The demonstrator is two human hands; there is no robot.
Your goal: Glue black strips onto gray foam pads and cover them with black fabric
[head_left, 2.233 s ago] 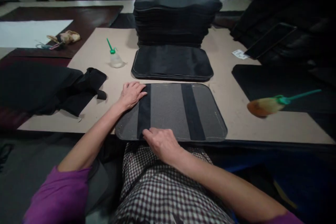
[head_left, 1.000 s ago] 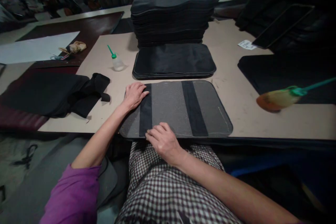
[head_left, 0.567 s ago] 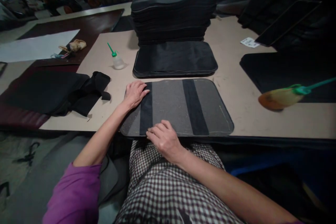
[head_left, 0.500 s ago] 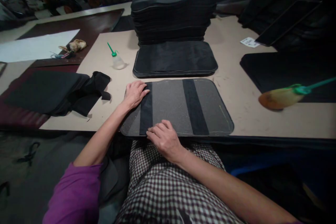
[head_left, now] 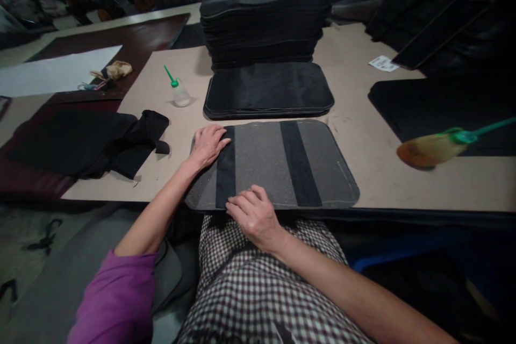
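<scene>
Panel [head_left: 262, 164] — under left hand [head_left: 208, 146], apparently right hand [head_left: 255, 216] too

On the grey panel [head_left: 262, 156], the far end of the left black strip [head_left: 226, 172] was partly covered by the left hand [head_left: 207, 146], and part of the near edge by the right hand [head_left: 255, 217]. Beyond the panel, the tall stack's [head_left: 268, 21] base was masked by the low pile [head_left: 268, 88]. To its right, the amber squeeze bottle's [head_left: 431, 150] green spout [head_left: 494, 128] was cropped. Left of it, the white sheet [head_left: 52, 70] was cut off.
</scene>
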